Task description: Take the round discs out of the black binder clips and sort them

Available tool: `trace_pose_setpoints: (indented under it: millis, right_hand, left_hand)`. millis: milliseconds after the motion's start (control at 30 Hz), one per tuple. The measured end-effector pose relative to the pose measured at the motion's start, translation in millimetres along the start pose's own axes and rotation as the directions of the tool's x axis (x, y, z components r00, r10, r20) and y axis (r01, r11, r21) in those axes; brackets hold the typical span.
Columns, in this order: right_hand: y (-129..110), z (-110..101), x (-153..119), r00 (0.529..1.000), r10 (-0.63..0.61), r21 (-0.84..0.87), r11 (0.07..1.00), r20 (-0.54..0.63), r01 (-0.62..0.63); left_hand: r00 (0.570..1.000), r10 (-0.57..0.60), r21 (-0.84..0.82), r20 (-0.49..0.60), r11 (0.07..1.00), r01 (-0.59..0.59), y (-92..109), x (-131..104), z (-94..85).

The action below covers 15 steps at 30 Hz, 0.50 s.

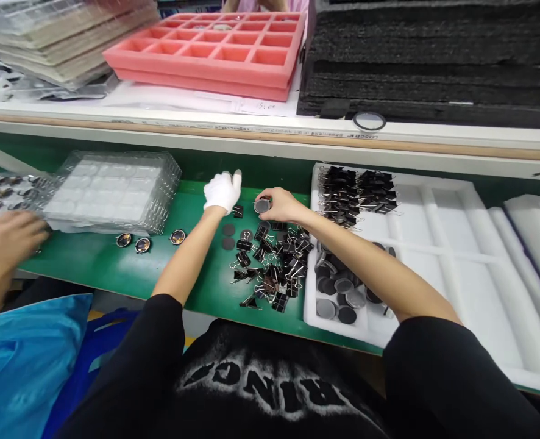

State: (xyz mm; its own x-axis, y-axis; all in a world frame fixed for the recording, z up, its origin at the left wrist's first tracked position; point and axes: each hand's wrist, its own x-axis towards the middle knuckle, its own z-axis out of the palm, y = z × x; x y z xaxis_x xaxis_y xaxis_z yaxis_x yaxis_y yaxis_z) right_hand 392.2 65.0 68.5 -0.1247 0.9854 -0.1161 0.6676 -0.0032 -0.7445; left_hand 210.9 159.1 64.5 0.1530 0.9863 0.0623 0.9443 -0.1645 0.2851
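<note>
My left hand (223,192), in a white glove with bare thumb and index tips, hovers over the green bench near its back wall. Its thumb and index finger stand apart, with nothing visible between them. A black binder clip (238,211) lies just beside its wrist. My bare right hand (279,205) pinches a round grey-faced disc (261,206) with a metal-looking rim between thumb and fingers. Below both hands spreads a pile of black binder clips (272,268). Dark round discs (228,230) lie at the pile's left edge.
Round amber-faced pieces (142,245) lie left, before stacked clear trays (110,189). A white foam tray (434,256) at right holds clips and grey discs (343,285). A co-worker's blurred hand (11,241) is at far left. A shelf (233,143) carries a red foam tray (197,76).
</note>
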Motion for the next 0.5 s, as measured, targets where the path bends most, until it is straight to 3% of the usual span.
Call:
trace_pose_setpoints:
  millis: [167,367,500]
  right_hand:
    - [7,16,24,0.999,-0.019,-0.184,0.982,0.044,0.027]
    - [20,36,39,0.995,-0.015,-0.259,0.965,0.103,0.042]
    - [18,46,39,0.996,-0.042,-0.263,0.963,0.084,0.063]
  left_hand:
    - [0.997,-0.071,0.048,-0.014,0.996,0.072,6,-5,34.3]
    - [0.99,-0.142,0.051,-0.015,0.988,0.143,-10,-4,43.7]
    - [0.99,-0.129,0.025,-0.054,0.991,0.13,-13,-4,49.7]
